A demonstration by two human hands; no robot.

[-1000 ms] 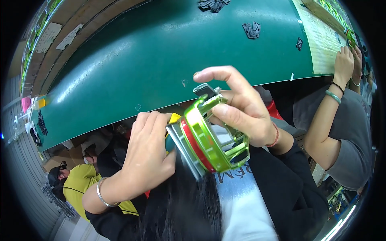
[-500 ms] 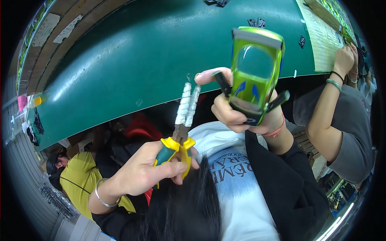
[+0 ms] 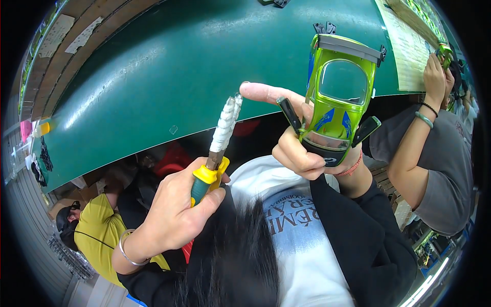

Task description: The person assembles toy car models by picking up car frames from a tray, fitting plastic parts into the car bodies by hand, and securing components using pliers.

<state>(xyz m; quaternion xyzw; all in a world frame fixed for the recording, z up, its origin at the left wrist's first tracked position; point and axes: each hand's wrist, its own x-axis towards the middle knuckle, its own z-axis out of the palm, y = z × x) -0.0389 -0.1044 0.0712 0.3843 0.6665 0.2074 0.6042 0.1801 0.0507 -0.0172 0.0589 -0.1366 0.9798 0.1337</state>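
Observation:
My left hand [image 3: 179,207], with a silver bangle at the wrist, is closed round the yellow and green handles of a pair of pliers [image 3: 220,135]. White wrapping covers the pliers' long jaws, which point up and lie close together. Their tip is just by the outstretched index finger of my right hand [image 3: 295,156]; whether they touch, I cannot tell. The other fingers of that hand grip a shiny green toy car [image 3: 330,120] from below. It has blue marks on the hood, a grey rear wing and both black-lined doors swung out.
A green-topped table [image 3: 153,77] spans the view ahead, with small black parts [image 3: 325,28] behind the car. At the right, a co-worker's hands [image 3: 437,74] hold a green piece beside a pale sheet [image 3: 401,56]. A person in a yellow top [image 3: 99,230] is at the lower left.
The toy car has shifted right and slightly down. The pliers' jaws have closed together, and my left hand has moved a little left and up.

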